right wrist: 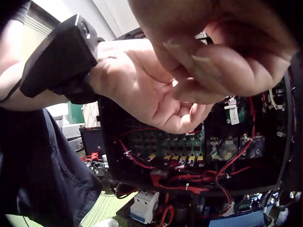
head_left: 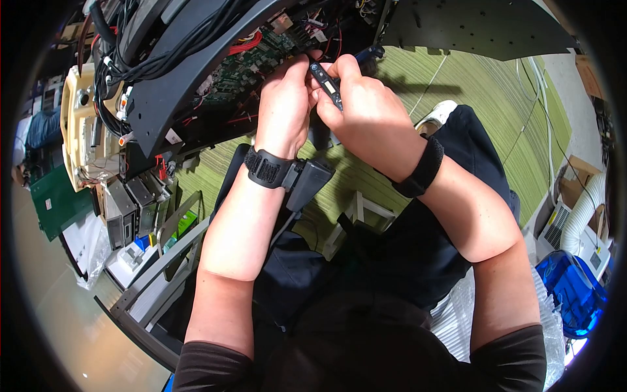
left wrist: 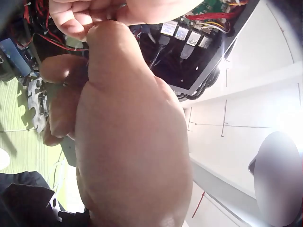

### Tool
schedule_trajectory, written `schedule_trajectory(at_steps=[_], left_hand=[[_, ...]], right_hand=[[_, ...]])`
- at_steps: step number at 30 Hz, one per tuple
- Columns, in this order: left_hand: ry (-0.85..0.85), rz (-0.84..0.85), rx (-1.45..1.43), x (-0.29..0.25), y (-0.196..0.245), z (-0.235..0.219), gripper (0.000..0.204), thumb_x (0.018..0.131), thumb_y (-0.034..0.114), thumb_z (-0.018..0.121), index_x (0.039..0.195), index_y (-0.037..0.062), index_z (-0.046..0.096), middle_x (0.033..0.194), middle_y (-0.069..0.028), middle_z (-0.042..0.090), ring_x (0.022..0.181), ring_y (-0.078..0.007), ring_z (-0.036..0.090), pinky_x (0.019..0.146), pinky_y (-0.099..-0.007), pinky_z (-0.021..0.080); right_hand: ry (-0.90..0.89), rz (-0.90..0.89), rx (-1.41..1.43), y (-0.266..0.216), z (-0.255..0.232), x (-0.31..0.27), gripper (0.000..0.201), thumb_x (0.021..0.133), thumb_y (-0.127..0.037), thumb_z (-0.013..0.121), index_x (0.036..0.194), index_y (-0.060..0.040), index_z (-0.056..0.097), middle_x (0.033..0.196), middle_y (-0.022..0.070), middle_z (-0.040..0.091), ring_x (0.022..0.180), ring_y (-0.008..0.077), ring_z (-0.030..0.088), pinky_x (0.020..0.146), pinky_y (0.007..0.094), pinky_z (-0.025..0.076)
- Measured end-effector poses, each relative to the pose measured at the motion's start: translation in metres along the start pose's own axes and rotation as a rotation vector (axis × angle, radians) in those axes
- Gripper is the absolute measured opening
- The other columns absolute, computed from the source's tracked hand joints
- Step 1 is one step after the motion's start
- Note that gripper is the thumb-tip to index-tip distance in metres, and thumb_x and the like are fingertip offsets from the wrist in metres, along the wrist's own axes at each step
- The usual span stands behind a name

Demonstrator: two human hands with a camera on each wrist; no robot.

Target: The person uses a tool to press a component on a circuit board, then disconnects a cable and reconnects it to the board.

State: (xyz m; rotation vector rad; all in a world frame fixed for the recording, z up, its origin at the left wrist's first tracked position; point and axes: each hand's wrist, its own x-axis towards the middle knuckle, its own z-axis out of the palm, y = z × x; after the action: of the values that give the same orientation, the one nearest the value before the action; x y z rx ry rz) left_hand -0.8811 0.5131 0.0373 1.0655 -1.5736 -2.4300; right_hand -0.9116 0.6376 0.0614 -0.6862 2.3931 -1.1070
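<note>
A slim black tool [head_left: 325, 85] with a small light panel lies between thumb and fingers of the right hand [head_left: 369, 108]. Beside it, the left hand [head_left: 284, 101] bends its fingers inward, its fingertips close against the right hand's; whatever is between them is hidden. The left thumb meets the right fingers in the left wrist view, where the left hand [left wrist: 130, 113] fills the middle. Seen from the right wrist, the left hand [right wrist: 142, 85] and right hand [right wrist: 227, 56] come together in front of the black housing. A green circuit board [head_left: 245, 68] sits in that housing, left of the hands.
Red wires [right wrist: 227, 170] run along the housing below the hands in the right wrist view. Black cables [head_left: 189, 49] cross the curved panel at upper left. A grey frame [head_left: 153, 277] stands lower left, and a blue transparent container [head_left: 571, 291] lies at far right.
</note>
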Motion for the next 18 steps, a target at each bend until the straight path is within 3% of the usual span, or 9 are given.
schedule_trajectory(at_steps=[18], left_hand=[[0.021, -0.002, -0.045, 0.0086, -0.0041, 0.0, 0.023, 0.093, 0.017, 0.047, 0.101, -0.0001, 0.06, 0.082, -0.0068, 0.063, 0.059, -0.006, 0.049, 0.053, -0.0192, 0.041]], right_hand=[[0.033, -0.042, 0.003, 0.0049, 0.0029, 0.0026, 0.032, 0.088, -0.023, 0.056, 0.101, 0.0032, 0.043, 0.068, 0.0232, 0.06, 0.066, 0.0379, 0.062, 0.059, 0.0433, 0.05]])
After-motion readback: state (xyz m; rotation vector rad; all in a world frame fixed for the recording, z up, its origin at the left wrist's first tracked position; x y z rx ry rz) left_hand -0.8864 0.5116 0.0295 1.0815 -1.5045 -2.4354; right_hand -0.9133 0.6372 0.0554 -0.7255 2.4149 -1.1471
